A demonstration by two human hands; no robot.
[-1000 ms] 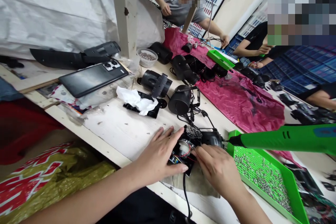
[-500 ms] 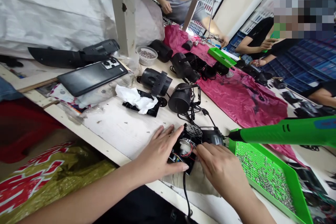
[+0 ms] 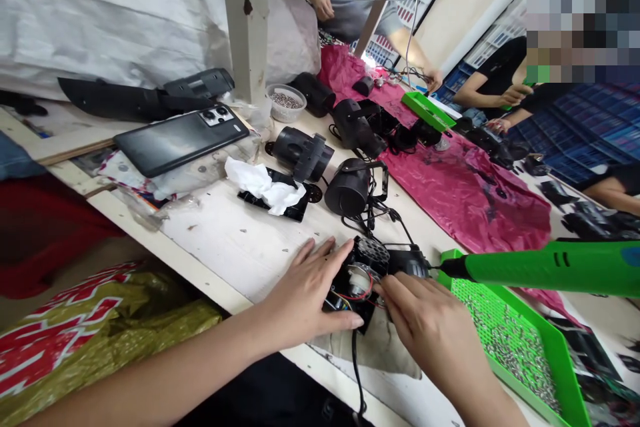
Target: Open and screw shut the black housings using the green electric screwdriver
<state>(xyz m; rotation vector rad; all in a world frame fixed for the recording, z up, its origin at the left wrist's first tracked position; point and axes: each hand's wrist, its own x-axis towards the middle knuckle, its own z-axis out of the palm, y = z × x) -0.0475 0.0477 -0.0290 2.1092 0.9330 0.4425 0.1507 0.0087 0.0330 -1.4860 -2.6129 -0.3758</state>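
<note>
A black light housing [image 3: 367, 315] lies opened at the table's front edge. Inside are a white-topped motor [image 3: 359, 282], thin red and yellow wires, and a round disc full of holes [image 3: 373, 251]. My left hand [image 3: 305, 293] grips the housing from the left, forefinger by the disc and thumb along the near edge. On the other side my right hand [image 3: 425, 313] has its fingers pinched together by the motor and red wire; what is between the fingertips is hidden. A green electric screwdriver [image 3: 550, 267] points in from the right, its tip near a black part behind my right hand.
A green tray [image 3: 560, 353] of small screws stands at right. Black lamp bodies [image 3: 347, 190], white tissue [image 3: 265, 183], a phone [image 3: 180, 140] and a screw tub [image 3: 286, 103] lie behind. Pink plastic sheeting [image 3: 465, 180] covers the far side; co-workers [image 3: 345, 7] sit beyond.
The view has shifted slightly, so the background sits a little to the right. Both hands stay at the housing, and the right fingers have moved only a little by the motor.
</note>
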